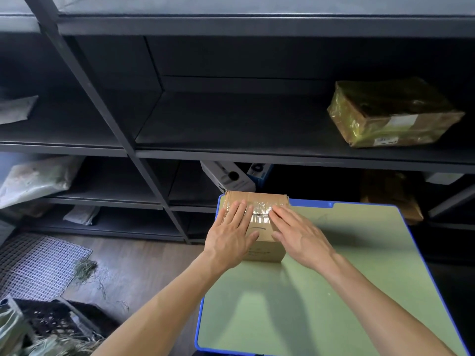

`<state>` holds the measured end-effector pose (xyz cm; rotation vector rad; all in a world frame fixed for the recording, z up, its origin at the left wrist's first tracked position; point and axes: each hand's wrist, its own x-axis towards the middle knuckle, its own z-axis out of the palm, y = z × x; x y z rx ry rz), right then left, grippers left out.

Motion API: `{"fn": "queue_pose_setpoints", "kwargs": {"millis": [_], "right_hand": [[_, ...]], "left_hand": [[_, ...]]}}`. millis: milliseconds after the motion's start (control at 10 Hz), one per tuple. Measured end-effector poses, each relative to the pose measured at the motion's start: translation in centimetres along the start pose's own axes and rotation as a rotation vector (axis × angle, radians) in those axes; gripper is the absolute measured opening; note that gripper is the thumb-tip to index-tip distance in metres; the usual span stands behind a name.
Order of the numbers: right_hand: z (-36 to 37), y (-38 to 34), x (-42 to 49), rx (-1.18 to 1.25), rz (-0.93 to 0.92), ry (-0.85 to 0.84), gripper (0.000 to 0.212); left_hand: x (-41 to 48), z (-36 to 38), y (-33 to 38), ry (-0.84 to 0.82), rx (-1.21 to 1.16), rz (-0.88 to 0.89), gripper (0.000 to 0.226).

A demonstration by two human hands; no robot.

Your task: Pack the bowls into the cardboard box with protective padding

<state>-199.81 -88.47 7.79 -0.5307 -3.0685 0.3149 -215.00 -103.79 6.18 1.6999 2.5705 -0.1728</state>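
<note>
The taped cardboard box (262, 249) stands at the 11 o'clock corner of the worktop (334, 291). The left hand (231, 235) and the right hand (300, 235) lie flat on its lid. A wrapped parcel (393, 114) sits on the shelf (231, 129) at 2 o'clock.

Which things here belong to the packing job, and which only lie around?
Job: cardboard box, left hand, right hand, table.
Lying about: wrapped parcel, plastic bag, mesh mat, all off the table.

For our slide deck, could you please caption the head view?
Left hand and right hand press flat on the taped cardboard box at a far corner of the green table.
</note>
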Motion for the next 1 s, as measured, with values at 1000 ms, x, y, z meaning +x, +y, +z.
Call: {"fn": "queue_pose_setpoints", "kwargs": {"millis": [1000], "right_hand": [[-3.9, 0.1, -1.5, -0.026, -0.039, -0.095, 0.065]], "left_hand": [[-2.7, -4.5, 3.4, 0.121, -0.162, -0.041, 0.067]]}}
